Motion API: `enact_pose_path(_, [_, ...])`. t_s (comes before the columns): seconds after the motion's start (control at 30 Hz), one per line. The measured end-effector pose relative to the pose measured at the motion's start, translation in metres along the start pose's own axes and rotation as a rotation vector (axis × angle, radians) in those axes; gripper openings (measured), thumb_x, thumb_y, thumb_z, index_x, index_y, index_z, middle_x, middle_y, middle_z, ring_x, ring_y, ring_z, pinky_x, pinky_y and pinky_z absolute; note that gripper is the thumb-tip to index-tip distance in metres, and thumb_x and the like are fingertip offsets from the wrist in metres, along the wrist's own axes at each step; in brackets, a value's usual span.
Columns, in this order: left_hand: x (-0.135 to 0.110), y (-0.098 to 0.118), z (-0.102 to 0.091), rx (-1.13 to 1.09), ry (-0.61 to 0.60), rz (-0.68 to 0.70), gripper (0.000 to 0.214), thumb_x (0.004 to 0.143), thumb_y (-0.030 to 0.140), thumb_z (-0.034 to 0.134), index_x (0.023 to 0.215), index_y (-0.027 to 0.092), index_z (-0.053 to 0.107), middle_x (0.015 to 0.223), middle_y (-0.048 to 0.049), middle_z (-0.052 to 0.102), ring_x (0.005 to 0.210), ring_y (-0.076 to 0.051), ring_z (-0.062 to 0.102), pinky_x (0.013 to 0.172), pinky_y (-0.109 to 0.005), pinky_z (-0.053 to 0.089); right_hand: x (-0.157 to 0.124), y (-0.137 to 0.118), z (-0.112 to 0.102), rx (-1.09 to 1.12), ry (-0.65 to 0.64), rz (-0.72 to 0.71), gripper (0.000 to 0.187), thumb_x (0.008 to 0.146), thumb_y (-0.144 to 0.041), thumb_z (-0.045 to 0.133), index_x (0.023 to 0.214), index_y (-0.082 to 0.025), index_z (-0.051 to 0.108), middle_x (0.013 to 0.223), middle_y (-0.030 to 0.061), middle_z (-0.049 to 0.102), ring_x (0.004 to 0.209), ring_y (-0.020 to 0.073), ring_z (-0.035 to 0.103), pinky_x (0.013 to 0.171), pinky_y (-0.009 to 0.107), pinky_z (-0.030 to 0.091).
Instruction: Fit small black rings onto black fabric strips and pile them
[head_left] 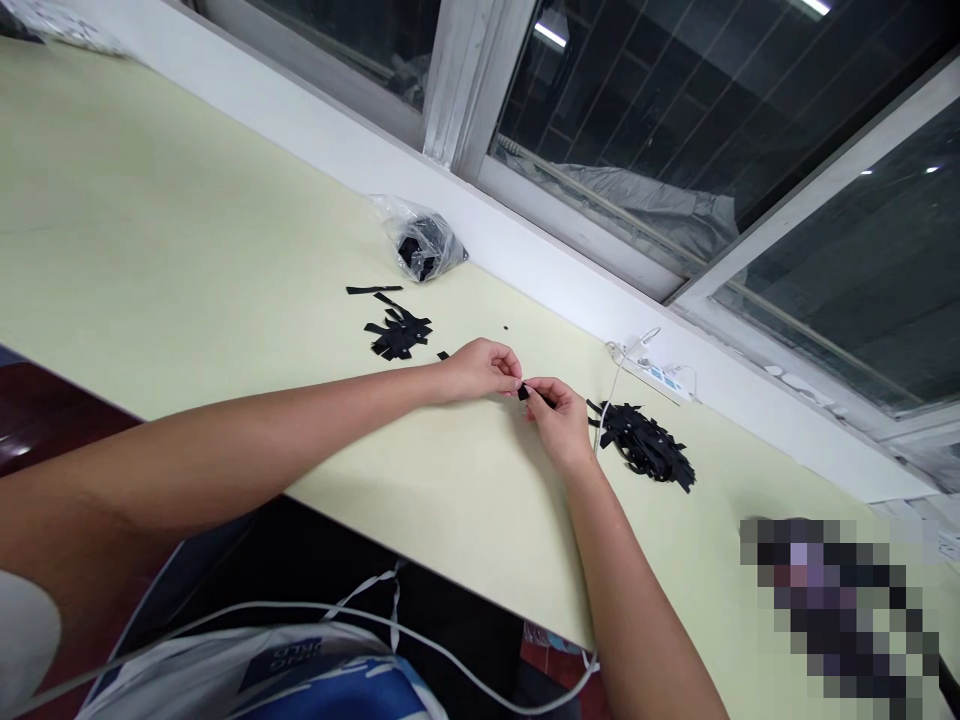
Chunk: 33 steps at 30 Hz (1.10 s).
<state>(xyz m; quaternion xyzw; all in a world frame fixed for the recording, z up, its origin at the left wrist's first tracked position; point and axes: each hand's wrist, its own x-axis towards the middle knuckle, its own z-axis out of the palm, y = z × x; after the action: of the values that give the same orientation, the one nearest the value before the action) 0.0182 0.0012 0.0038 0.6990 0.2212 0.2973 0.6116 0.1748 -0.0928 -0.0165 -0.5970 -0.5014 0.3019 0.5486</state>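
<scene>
- Our right hand [562,418] pinches a black strip [523,393] over the table [442,460].
- Our left hand [482,370] has fingertips pressed together at its end, perhaps gripping it.
- Strip piles [646,442] flank our hands.

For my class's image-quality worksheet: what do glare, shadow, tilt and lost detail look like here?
Head view: bright white streaks in the dark glass window pane, likely reflected lamps; head view: faint, soft shadow on the pale green tabletop beside the bare right forearm; head view: white window frame slants steeply; head view: coarse square pixel blocks hide detail at lower right.
</scene>
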Motion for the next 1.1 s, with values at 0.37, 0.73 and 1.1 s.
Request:
enact_pose_path(0.37, [0.001,-0.008,0.001,-0.023,-0.028,0.046,0.025,0.072,0.03,0.078,0.085,0.012,0.066,0.081,-0.0053,0.07,0.074,-0.013,0.065,0.069,-0.027,0.051,-0.001,0.001,0.0,-0.041,0.039,-0.033,0.03,0.073,-0.044,0.074,0.089,-0.019,0.074,0.084,0.0054,0.073,0.07,0.0164,0.061,0.057,0.028,0.051])
enact_pose_path(0.73, [0.004,-0.014,0.0,-0.008,-0.031,0.095,0.017,0.072,0.021,0.074,0.085,0.012,0.067,0.077,-0.0042,0.069,0.073,-0.012,0.065,0.073,-0.028,0.051,-0.001,0.001,0.0,-0.014,0.041,0.037,0.037,0.071,-0.047,0.077,0.094,-0.018,0.072,0.094,0.0073,0.073,0.081,0.0183,0.064,0.059,0.027,0.053])
enact_pose_path(1.1, [0.005,-0.013,0.003,-0.077,0.001,0.011,0.013,0.074,0.012,0.074,0.084,0.009,0.067,0.072,-0.0042,0.069,0.068,-0.011,0.066,0.071,-0.027,0.054,-0.005,-0.004,-0.001,-0.19,0.028,-0.05,0.035,0.08,-0.049,0.068,0.094,-0.017,0.07,0.09,0.007,0.072,0.074,0.0171,0.061,0.062,0.028,0.05])
